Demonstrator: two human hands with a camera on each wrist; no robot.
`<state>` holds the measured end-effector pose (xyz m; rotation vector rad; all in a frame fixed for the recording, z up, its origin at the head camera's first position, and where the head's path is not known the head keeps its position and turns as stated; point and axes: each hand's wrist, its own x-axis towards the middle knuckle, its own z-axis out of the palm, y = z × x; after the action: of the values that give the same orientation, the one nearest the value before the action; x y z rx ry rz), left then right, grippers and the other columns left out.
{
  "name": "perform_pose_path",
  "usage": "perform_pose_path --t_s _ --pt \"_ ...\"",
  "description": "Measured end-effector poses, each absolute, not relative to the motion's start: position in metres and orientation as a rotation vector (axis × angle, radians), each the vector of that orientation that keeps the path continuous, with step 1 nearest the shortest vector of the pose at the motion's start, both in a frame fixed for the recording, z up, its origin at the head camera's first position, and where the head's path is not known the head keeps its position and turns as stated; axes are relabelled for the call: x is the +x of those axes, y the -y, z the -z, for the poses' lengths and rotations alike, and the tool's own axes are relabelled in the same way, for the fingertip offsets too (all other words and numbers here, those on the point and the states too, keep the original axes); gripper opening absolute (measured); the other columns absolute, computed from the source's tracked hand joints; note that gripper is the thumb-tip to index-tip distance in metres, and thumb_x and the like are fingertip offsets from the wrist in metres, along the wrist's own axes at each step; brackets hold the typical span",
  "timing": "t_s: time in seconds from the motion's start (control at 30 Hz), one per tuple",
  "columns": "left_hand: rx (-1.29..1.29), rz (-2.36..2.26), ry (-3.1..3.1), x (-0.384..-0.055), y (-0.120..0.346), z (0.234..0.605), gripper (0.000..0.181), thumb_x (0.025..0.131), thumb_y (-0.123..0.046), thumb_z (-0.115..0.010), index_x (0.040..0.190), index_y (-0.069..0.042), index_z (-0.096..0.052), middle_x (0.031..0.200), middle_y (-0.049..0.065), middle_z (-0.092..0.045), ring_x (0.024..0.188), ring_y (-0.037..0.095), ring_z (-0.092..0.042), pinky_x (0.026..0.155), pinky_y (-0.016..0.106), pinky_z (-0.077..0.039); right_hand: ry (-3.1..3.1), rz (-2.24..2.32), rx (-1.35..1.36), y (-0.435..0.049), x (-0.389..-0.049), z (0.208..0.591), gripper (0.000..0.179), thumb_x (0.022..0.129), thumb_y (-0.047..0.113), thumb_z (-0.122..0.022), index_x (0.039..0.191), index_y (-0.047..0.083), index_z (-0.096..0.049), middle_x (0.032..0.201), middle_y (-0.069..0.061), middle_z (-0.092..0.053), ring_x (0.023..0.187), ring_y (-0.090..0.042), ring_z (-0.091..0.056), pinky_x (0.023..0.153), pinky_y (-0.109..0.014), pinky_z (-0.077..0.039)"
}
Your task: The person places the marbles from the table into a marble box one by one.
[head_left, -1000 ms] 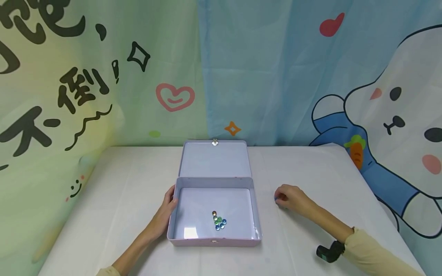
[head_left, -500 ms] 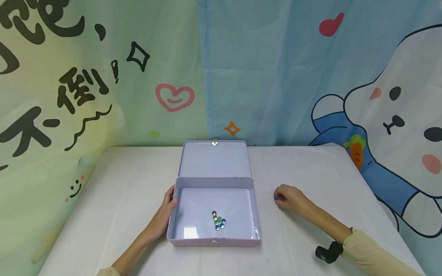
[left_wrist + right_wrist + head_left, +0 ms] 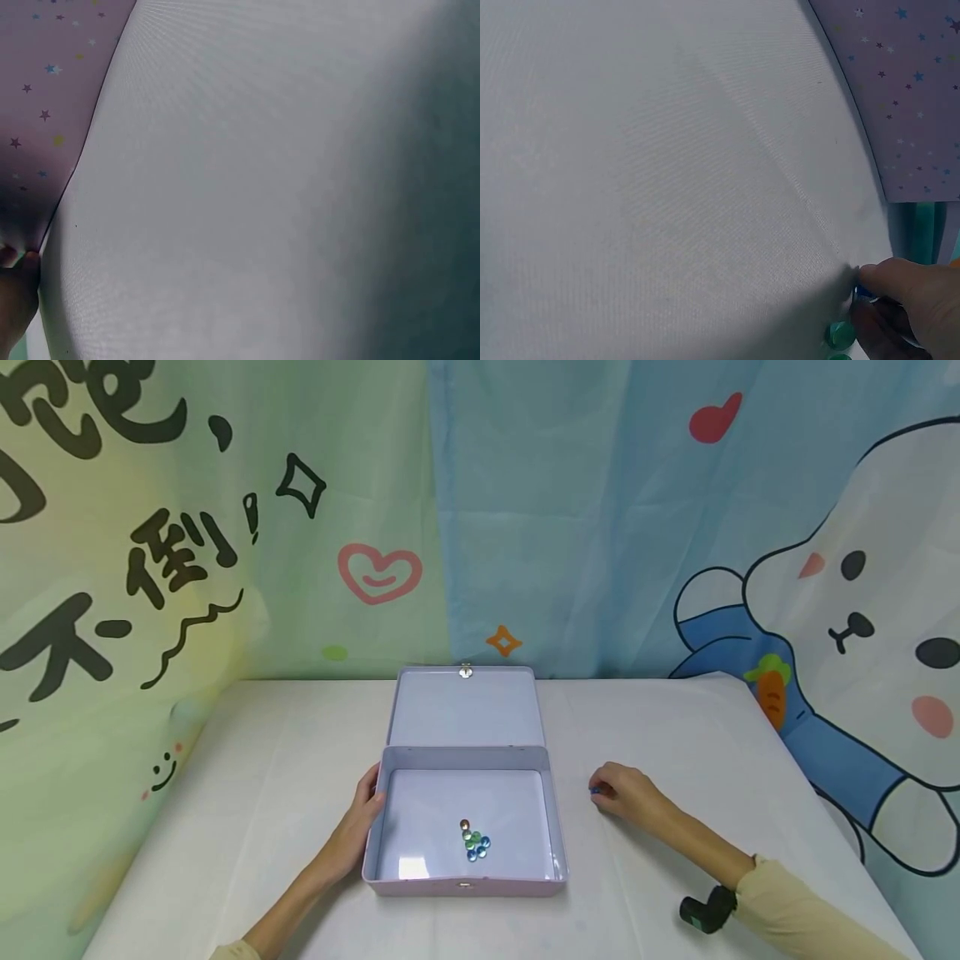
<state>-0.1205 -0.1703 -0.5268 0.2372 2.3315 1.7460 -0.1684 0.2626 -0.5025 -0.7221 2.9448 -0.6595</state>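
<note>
A shallow lilac tin box [image 3: 465, 887] stands on the white-covered table with its lid [image 3: 467, 706] folded back. My left hand [image 3: 348, 839] grips the box's left wall, thumb at the rim. Several shiny round glass beads [image 3: 476, 838], blue, green and amber, lie clustered on the box floor. To the right of the box, my right hand [image 3: 636, 797] pinches a blue glass bead [image 3: 863, 292] between thumb and fingers, low over the cloth. In the right wrist view, a green glass bead [image 3: 840, 335] lies just beside those fingers, with part of another at the frame's bottom edge.
The white cloth [image 3: 307, 727] spreads around the box. Behind the table hangs a printed curtain [image 3: 525, 527] in green and blue. A small black camera [image 3: 707, 910] is strapped at the right wrist. Star prints cover the box's outer side [image 3: 907, 90].
My right hand has shifted slightly left toward the box, and the blue bead shows at its fingertips. The left hand and the box have stayed put.
</note>
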Motion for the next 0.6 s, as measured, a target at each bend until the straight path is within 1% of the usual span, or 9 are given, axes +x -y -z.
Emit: perform_pose_path --t_s 0.13,0.27,0.4,0.6 --pt "0.245 -1.742 -2.333 -0.120 0.170 0.527 0.056 0.105 -0.034 -0.026 0.155 -0.020 -0.007 0.163 0.013 -0.008 0.150 0.040 -0.012 0.114 0.067 -0.013 -2.930 0.713 -0.702 -0.263 -0.169 0.500 0.008 0.081 0.005 -0.074 0.087 0.005 -0.069 0.082 -0.001 -0.065 0.073 -0.008 -0.057 0.067 -0.021 -0.052" --pt "0.258 -1.748 -2.331 -0.120 0.171 0.526 0.055 0.105 -0.033 -0.026 0.155 -0.019 -0.007 0.163 0.014 -0.009 0.149 0.040 -0.013 0.113 0.067 -0.015 -2.899 0.848 -0.686 -0.263 -0.169 0.493 0.009 0.080 0.002 -0.073 0.089 0.002 -0.071 0.082 -0.002 -0.067 0.072 -0.006 -0.057 0.066 -0.020 -0.052" --pt "0.271 -1.754 -2.332 -0.120 0.171 0.526 0.054 0.105 -0.032 -0.026 0.155 -0.020 -0.008 0.163 0.014 -0.009 0.149 0.041 -0.014 0.113 0.068 -0.017 -2.886 0.930 -0.733 -0.262 -0.169 0.482 0.012 0.080 -0.001 -0.073 0.092 -0.001 -0.072 0.082 -0.004 -0.068 0.073 -0.005 -0.057 0.065 -0.019 -0.052" --pt "0.282 -1.748 -2.340 -0.120 0.171 0.526 0.054 0.105 -0.031 -0.026 0.155 -0.019 -0.008 0.163 0.015 -0.008 0.148 0.043 -0.013 0.112 0.069 -0.015 -2.878 0.989 -0.718 -0.255 -0.169 0.462 0.015 0.082 0.002 -0.073 0.096 -0.001 -0.073 0.087 -0.004 -0.070 0.075 -0.003 -0.059 0.069 -0.018 -0.054"
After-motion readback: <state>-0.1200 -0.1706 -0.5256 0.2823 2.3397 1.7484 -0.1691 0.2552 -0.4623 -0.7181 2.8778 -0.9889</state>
